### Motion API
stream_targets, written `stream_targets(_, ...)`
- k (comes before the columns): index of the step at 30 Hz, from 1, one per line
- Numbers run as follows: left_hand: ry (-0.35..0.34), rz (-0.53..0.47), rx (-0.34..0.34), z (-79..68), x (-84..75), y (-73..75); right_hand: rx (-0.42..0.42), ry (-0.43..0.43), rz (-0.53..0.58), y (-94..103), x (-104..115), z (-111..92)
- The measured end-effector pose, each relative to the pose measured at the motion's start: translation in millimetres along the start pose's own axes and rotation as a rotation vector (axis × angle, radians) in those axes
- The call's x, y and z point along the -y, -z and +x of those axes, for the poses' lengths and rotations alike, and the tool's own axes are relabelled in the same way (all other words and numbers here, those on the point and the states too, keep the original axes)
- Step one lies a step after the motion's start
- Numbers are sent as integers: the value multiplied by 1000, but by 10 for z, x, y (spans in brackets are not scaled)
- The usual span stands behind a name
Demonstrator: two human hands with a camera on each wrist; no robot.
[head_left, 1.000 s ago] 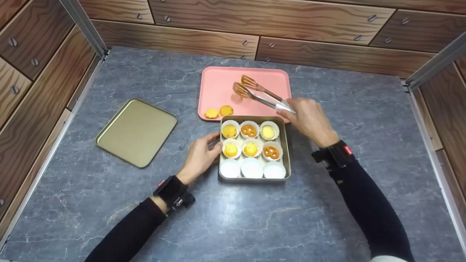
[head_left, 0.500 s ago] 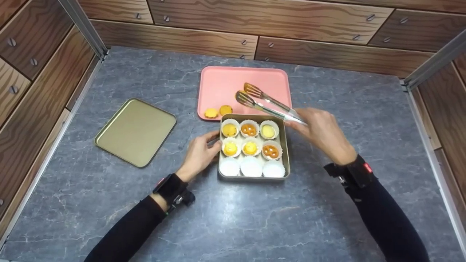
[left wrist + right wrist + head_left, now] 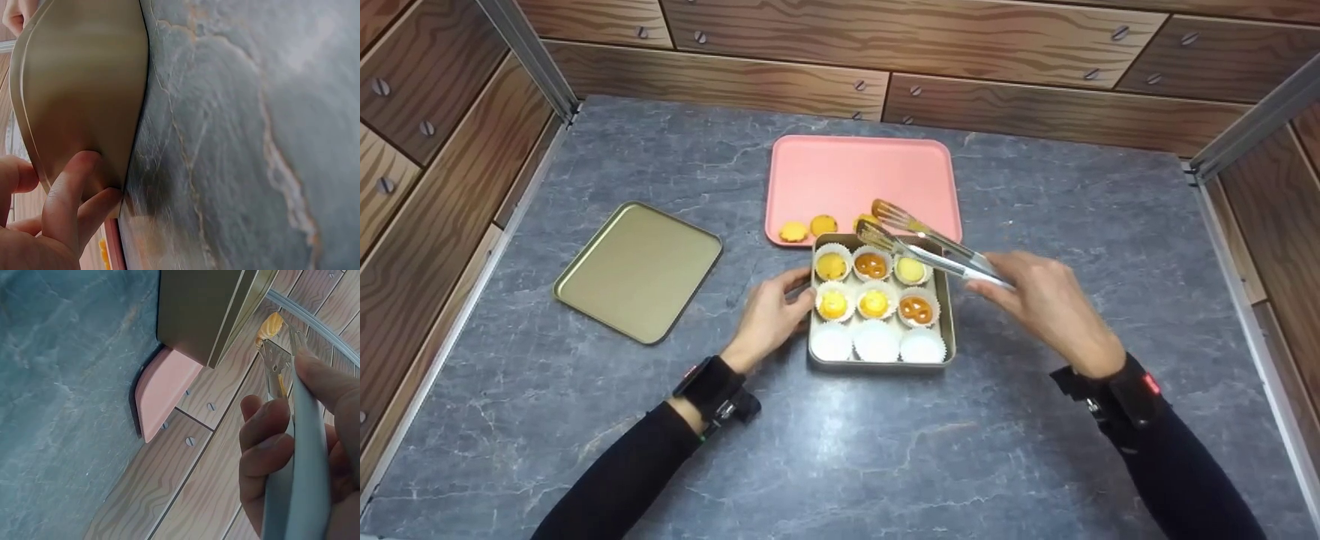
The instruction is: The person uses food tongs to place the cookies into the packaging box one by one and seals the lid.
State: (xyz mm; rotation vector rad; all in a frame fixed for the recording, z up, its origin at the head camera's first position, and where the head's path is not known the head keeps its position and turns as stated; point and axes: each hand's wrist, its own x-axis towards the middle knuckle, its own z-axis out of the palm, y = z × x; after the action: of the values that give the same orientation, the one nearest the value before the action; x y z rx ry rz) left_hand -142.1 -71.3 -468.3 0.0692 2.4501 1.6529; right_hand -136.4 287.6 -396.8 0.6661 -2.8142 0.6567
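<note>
My right hand point(image 3: 1054, 311) grips metal tongs point(image 3: 941, 259), whose brown slotted tips hover over the far edge of a square gold tin point(image 3: 950, 322). A ridged yellow cookie point(image 3: 271, 325) sits between the tong tips in the right wrist view. Paper cups stand in rows inside the tin. Yellow cookies point(image 3: 832, 304) and pretzels point(image 3: 916, 310) fill the far and middle rows; the front cups point(image 3: 876, 343) show only white paper. The tongs partly cover the far right cup. My left hand point(image 3: 765, 319) presses its fingertips against the tin's left outer wall.
Behind the tin lies a pink tray point(image 3: 877, 169), with two yellow cookies point(image 3: 823, 225) at its near left corner. A gold lid point(image 3: 637, 274) rests to the left. Wood-patterned panels point(image 3: 780, 45) wall in the grey marbled table point(image 3: 810, 450).
My right hand has drawn the tongs toward me and slightly right, from over the tray to the tin's far edge, carrying the yellow cookie. My left hand stays against the tin.
</note>
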Motion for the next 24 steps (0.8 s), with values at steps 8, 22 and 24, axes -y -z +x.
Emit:
stream_targets(8, 22, -33, 12, -5, -2, 8, 31, -13, 5, 34, 42, -143)
stream_targets(22, 6, -99, 16, -9, 12, 17, 44, 135, -35, 1, 95, -324)
stream_targets(24, 7, -103, 17, -14, 20, 17, 53, 156, -44, -6, 114, -337)
